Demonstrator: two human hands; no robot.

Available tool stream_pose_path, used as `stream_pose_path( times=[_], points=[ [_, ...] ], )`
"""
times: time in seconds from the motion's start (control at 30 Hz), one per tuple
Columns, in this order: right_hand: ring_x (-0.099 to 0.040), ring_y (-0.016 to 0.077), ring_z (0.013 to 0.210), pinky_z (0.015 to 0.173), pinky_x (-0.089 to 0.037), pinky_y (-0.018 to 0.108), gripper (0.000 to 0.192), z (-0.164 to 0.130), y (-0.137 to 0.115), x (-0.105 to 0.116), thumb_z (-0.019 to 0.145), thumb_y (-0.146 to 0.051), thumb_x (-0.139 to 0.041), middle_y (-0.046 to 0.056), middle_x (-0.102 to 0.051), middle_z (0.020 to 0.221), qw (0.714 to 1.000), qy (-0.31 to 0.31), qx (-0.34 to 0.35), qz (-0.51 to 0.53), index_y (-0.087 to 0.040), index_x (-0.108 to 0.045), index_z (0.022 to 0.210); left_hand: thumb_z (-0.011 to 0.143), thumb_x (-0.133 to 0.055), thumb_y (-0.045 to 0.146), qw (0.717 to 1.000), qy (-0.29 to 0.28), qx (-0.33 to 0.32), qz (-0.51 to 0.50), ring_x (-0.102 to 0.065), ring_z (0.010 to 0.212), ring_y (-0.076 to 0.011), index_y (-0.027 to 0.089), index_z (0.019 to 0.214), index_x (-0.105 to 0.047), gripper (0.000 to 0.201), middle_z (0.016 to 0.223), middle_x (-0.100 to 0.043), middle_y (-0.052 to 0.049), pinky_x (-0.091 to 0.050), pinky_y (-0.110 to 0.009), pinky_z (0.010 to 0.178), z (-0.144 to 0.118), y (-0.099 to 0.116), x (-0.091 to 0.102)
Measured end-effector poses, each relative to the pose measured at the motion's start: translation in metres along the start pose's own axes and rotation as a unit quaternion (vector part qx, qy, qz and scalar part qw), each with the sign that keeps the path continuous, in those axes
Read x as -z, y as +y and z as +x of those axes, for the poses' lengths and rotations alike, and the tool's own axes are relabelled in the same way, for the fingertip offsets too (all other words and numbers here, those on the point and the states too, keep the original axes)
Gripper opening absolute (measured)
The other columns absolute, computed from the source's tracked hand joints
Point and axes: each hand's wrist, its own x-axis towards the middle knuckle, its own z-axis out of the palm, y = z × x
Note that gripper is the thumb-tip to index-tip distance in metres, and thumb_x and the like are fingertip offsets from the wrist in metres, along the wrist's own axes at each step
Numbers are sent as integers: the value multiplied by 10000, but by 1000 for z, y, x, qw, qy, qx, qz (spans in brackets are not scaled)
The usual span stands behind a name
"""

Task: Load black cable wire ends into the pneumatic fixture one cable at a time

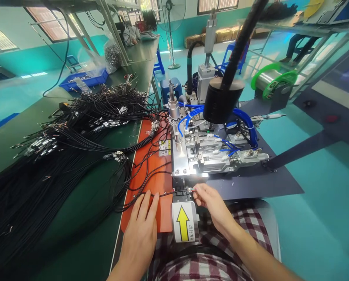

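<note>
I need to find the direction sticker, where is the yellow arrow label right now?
In the head view, the yellow arrow label sits low centre, between the left hand and right hand.

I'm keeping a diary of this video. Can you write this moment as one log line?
left hand: flat on orange mat, touching black cable | right hand: pinching cable end at machine slot

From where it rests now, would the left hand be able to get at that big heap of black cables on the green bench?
Probably yes. The left hand lies flat on the orange mat, and the heap of black cables spreads just beside it with nothing standing between.
</note>
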Motion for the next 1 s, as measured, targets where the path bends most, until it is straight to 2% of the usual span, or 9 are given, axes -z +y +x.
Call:
stream_pose_path(
  times=[0.1, 0.27, 0.47, 0.63, 0.8, 0.9, 1.0],
  points=[
    [-419, 128, 565, 538, -317, 271, 373, -10, 9, 16, 800, -570, -587, -2, -559, 730, 1000, 22, -12, 5, -199, -614, 827, 884, -329, 98, 1000, 13, -3, 10, -419, 1265, -308, 126, 1352, -469, 489, 1369, -487, -143, -502, -440, 954, 0, 1, 1],
    [-404, 114, 549, 527, -301, 260, 360, -29, 18, 35, 777, -548, -627, -10, -561, 705, 998, 56, -36, -1, -193, -594, 724, 884, -336, 105, 999, 32, -2, 19, -451, 1242, -296, 142, 1329, -499, 476, 1352, -517, -120, -521, -412, 927, 1, 1, 1],
    [-402, 110, 517, 517, -301, 248, 366, -37, 25, 38, 716, -555, -672, -29, -543, 640, 995, 84, -57, -3, -194, -611, 701, 884, -342, 115, 1000, 27, -2, 10, -454, 1240, -301, 134, 1335, -499, 478, 1361, -515, -124, -534, -411, 903, 1, -1, 1],
    [-402, 107, 505, 503, -297, 244, 361, -39, 32, 40, 694, -551, -692, -24, -551, 641, 994, 82, -68, 0, -195, -637, 722, 893, -332, 127, 999, -1, 29, -22, -433, 1270, -291, 167, 1371, -464, 497, 1385, -491, -117, -505, -424, 949, 2, -2, -2],
    [-413, 119, 516, 515, -324, 255, 330, -42, 43, 48, 712, -539, -680, -24, -557, 658, 995, 77, -69, -4, -215, -655, 766, 892, -342, 136, 997, -2, 43, -67, -390, 1315, -276, 243, 1432, -369, 551, 1426, -449, -88, -465, -435, 993, 29, -11, -15],
    [-399, 124, 504, 500, -308, 258, 351, -42, 51, 50, 696, -566, -674, -27, -544, 645, 993, 96, -72, -11, -221, -650, 759, 907, -354, 160, 994, 2, 42, -96, -374, 1326, -280, 216, 1411, -402, 509, 1432, -440, -102, -441, -466, 1013, 49, -15, -21],
    [-366, 120, 493, 482, -274, 255, 380, -42, 60, 52, 659, -593, -681, -32, -525, 626, 990, 118, -70, -9, -223, -639, 731, 929, -354, 185, 994, -2, 42, -100, -373, 1329, -267, 189, 1382, -441, 461, 1442, -428, -110, -416, -468, 1041, 58, -14, -23]
  ],
)
